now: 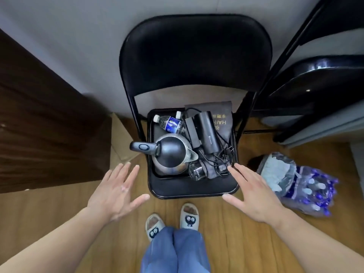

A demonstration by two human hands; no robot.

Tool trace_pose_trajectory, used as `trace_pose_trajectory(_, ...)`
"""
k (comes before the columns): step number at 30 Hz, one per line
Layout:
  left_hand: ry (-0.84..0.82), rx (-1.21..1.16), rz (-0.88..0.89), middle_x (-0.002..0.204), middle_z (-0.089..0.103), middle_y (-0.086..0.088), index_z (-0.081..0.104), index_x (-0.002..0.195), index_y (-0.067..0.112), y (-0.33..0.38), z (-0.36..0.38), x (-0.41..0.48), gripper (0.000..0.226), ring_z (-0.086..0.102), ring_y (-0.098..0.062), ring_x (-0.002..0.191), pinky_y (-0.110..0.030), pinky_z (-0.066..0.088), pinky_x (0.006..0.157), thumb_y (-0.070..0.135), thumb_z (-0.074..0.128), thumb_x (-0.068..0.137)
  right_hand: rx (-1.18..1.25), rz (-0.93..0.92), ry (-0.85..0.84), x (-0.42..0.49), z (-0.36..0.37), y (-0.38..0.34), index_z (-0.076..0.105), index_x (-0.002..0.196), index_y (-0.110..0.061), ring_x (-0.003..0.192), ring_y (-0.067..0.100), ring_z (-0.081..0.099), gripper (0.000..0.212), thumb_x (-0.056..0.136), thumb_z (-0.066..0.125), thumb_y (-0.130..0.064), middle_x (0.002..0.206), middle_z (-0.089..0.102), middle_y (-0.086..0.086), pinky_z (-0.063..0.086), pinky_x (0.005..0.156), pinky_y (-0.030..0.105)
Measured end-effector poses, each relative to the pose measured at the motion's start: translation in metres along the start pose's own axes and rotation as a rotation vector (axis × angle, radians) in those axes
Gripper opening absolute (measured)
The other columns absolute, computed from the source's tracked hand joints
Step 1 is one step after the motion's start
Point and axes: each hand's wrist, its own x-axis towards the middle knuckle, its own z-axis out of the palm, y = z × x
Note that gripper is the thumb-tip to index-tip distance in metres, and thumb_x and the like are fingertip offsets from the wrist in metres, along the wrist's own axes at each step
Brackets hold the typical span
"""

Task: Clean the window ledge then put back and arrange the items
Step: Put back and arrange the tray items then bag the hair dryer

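A black folding chair (193, 189) stands before me with a black tray (152, 119) on its seat. On the tray sit a steel kettle (170, 154) with a dark lid and handle, a water bottle (170, 123) with a blue label, a clear glass (196, 171), a black hair dryer (208, 133) with tangled cord, and a dark hair-dryer bag (222, 115). My left hand (120, 191) hovers with fingers spread, left of the seat. My right hand (254, 192) is spread too, its fingertips at the seat's right edge by the cord. Neither holds anything.
A shrink-wrapped pack of water bottles (301, 184) lies on the wooden floor to the right. A dark wooden cabinet (45, 123) stands at left with cardboard (120, 134) beside it. Another black chair (319, 85) is at upper right. My slippered feet are below the seat.
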Motion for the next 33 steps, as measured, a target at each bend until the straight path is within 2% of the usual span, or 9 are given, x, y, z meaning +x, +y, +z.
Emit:
trace_pose_trajectory(5, -0.065, -0.056, -0.01, 0.168, 0.021, -0.013, 0.008, 0.163, 0.015, 0.013, 0.053, 0.042, 0.122, 0.02, -0.03, 0.155, -0.043, 0.021, 0.126, 0.095, -0.003, 0.072, -0.011, 0.049, -0.066, 0.027, 0.046, 0.025, 0.009, 0.158, -0.037, 0.151, 0.016, 0.015, 0.09, 0.084, 0.029, -0.084, 0.166, 0.014, -0.005, 0.022, 0.121, 0.039)
trace_pose_trajectory(10, -0.066, -0.208, -0.083, 0.164, 0.027, -0.009, 0.006, 0.162, 0.016, 0.03, 0.083, 0.08, 0.129, 0.031, -0.028, 0.146, -0.042, 0.035, 0.116, 0.099, 0.005, 0.064, 0.024, 0.061, -0.042, 0.057, 0.078, 0.043, 0.009, 0.157, -0.041, 0.151, 0.018, 0.017, 0.091, 0.081, 0.031, -0.086, 0.165, 0.012, -0.005, 0.029, 0.117, 0.042)
trace_pose_trajectory(13, -0.027, -0.33, -0.129, 0.156, 0.037, -0.003, 0.011, 0.16, 0.025, 0.034, 0.1, 0.096, 0.129, 0.037, -0.028, 0.139, -0.044, 0.042, 0.109, 0.104, 0.01, 0.058, 0.106, 0.04, 0.057, 0.065, 0.09, 0.055, 0.015, 0.152, -0.047, 0.147, 0.019, 0.025, 0.086, 0.078, 0.037, -0.086, 0.163, 0.018, -0.006, 0.034, 0.116, 0.045)
trace_pose_trajectory(15, -0.029, -0.4, -0.155, 0.159, 0.033, -0.002, 0.012, 0.158, 0.03, 0.035, 0.112, 0.104, 0.129, 0.034, -0.028, 0.144, -0.045, 0.043, 0.11, 0.106, 0.012, 0.055, 0.19, 0.02, 0.12, 0.067, 0.094, 0.065, 0.022, 0.148, -0.049, 0.145, 0.018, 0.03, 0.08, 0.078, 0.047, -0.08, 0.161, 0.022, -0.009, 0.036, 0.115, 0.046)
trace_pose_trajectory(18, -0.005, -0.521, -0.194, 0.156, 0.029, 0.0, 0.015, 0.157, 0.032, 0.036, 0.123, 0.11, 0.125, 0.039, -0.029, 0.142, -0.044, 0.044, 0.11, 0.104, 0.024, 0.056, 0.356, 0.047, 0.255, 0.07, 0.098, 0.079, 0.039, 0.143, -0.039, 0.142, 0.009, 0.033, 0.076, 0.076, 0.058, -0.07, 0.156, 0.03, -0.011, 0.037, 0.114, 0.043)
trace_pose_trajectory(20, 0.038, -0.564, -0.214, 0.147, 0.033, 0.001, 0.023, 0.155, 0.029, 0.039, 0.122, 0.113, 0.12, 0.046, -0.028, 0.135, -0.042, 0.045, 0.102, 0.099, 0.031, 0.058, 0.393, 0.116, 0.263, 0.073, 0.102, 0.087, 0.036, 0.147, -0.04, 0.143, 0.004, 0.029, 0.086, 0.073, 0.056, -0.077, 0.158, 0.028, -0.011, 0.035, 0.116, 0.041)
trace_pose_trajectory(25, 0.086, -0.645, -0.265, 0.141, 0.032, 0.002, 0.026, 0.153, 0.028, 0.042, 0.12, 0.119, 0.118, 0.052, -0.033, 0.128, -0.042, 0.046, 0.087, 0.095, 0.041, 0.056, 0.431, 0.162, 0.053, 0.089, 0.116, 0.094, 0.001, 0.144, -0.066, 0.15, 0.011, 0.02, 0.103, 0.059, 0.049, -0.098, 0.165, 0.013, -0.013, 0.039, 0.114, 0.049)
trace_pose_trajectory(29, 0.102, -0.609, -0.258, 0.14, 0.03, 0.004, 0.032, 0.15, 0.027, 0.044, 0.12, 0.125, 0.115, 0.055, -0.034, 0.122, -0.04, 0.048, 0.083, 0.093, 0.039, 0.057, 0.424, 0.192, 0.029, 0.102, 0.116, 0.099, 0.004, 0.153, -0.052, 0.149, 0.017, 0.021, 0.122, 0.05, 0.045, -0.102, 0.164, 0.02, -0.007, 0.027, 0.12, 0.045)
trace_pose_trajectory(33, 0.142, -0.669, -0.255, 0.137, 0.031, 0.008, 0.033, 0.148, 0.028, 0.045, 0.121, 0.128, 0.111, 0.054, -0.03, 0.122, -0.042, 0.051, 0.09, 0.089, 0.049, 0.056, 0.482, 0.16, 0.053, 0.107, 0.123, 0.104, 0.006, 0.153, -0.055, 0.148, 0.019, 0.022, 0.125, 0.046, 0.053, -0.101, 0.164, 0.02, -0.008, 0.035, 0.114, 0.054)
